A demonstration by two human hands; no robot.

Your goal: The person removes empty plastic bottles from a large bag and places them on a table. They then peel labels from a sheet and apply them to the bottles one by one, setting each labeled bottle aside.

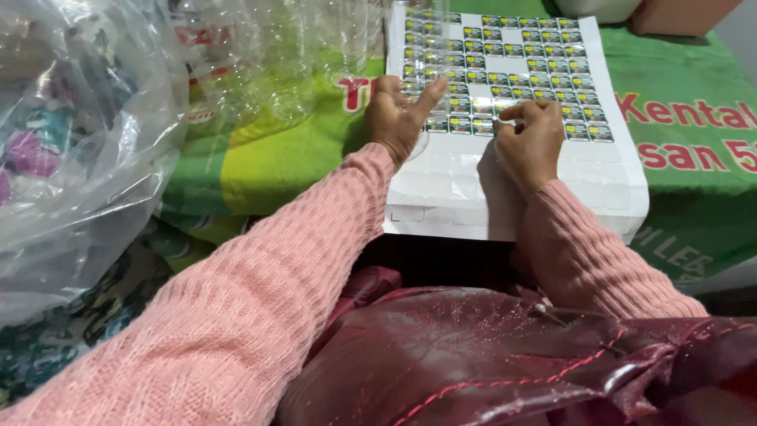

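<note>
Two hands work over a white sticker sheet (516, 170) that lies flat on a green printed cloth (686, 205) covering the table. Nearest the camera, a dark red glossy bag (489, 363) rests in the person's lap, closed enough that its contents stay hidden. Both arms wear pink knitted sleeves (260, 308).

The right hand (530, 142) pinches at the lowest filled row, its grip clenched on the edge of one small label (505, 122), thumb and forefinger tips together. The left hand (398, 114) has a loose, released grip: fingers spread and lie on the sheet, with what looks like a clear plastic bottle under or beside the palm, though I cannot tell whether it is held. The lower rows of the sheet are already bare backing; the upper rows carry small dark and yellow labels.

To peel well, I judge the left hand should press the sheet flat close to the label, while the right lifts one corner slowly and low, so the label neither tears nor curls onto itself.

Farther left, a large clear plastic bag (71, 158) holds crumpled coloured wrappers. Beyond it, clear empty bottles (276, 55) lie heaped on the cloth.
</note>
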